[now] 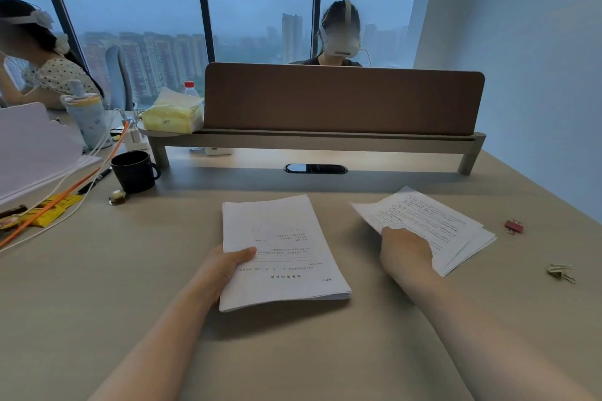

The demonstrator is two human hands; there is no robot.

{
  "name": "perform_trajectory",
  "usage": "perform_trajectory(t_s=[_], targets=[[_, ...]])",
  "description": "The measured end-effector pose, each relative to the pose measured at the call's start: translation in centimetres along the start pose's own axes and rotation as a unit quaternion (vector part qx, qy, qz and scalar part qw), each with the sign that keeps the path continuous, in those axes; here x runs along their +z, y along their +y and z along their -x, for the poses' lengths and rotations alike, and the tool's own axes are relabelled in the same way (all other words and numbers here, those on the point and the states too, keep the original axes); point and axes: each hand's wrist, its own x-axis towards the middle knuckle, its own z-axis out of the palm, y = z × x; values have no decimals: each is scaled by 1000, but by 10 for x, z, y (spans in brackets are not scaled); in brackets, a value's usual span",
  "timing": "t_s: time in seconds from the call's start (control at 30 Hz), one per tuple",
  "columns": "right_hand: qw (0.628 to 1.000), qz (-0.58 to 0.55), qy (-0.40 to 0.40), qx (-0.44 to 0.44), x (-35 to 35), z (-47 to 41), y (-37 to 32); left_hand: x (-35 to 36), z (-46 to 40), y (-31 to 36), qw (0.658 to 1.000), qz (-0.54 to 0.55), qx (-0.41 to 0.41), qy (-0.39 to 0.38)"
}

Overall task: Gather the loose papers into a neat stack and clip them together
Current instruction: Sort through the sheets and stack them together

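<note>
A wide beige desk (97, 270) carries everything, with a brown divider panel (342, 98) standing on a low shelf (293, 140) along its far edge. Near the middle of the desk, the thicker stack of papers (280, 251) is held at its left edge by the left hand (224, 265): the thumb lies on the top sheet and the other fingers are hidden beneath, closed on the stack, whose near edge is lifted slightly off the desk. To the right, a smaller, fanned bundle of printed sheets (430, 225) lies skewed, and the right hand (405, 249) grips its near-left corner, fingers curled over the paper. The two bundles are apart, not yet joined.

At the left, a black mug (133, 171) stands upright; its contents cannot be seen. On the shelf's rounded end sits a yellow tissue pack (172, 117) with a tissue poking from its top.

Well to the right of the sheets lie a red binder clip (514, 226) and, nearer, a pale gold binder clip (561, 272), both loose on the desk.
</note>
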Motion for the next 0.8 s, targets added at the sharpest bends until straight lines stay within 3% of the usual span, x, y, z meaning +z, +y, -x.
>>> perform_trajectory(t_s=[0.17,0.33,0.6,0.8], targets=[[988,-89,89,-92,-17,9,-22,1,0,3,999,-31,-4,-8],[966,-115,113,-203,-22,26,-57,-5,-1,3,998,-25,-62,-16],[934,-85,21,-345,-9,39,-78,-5,-3,8,995,33,-89,-4],[909,-90,-15,-407,-1,46,-81,-12,-4,11,991,62,-106,-60]])
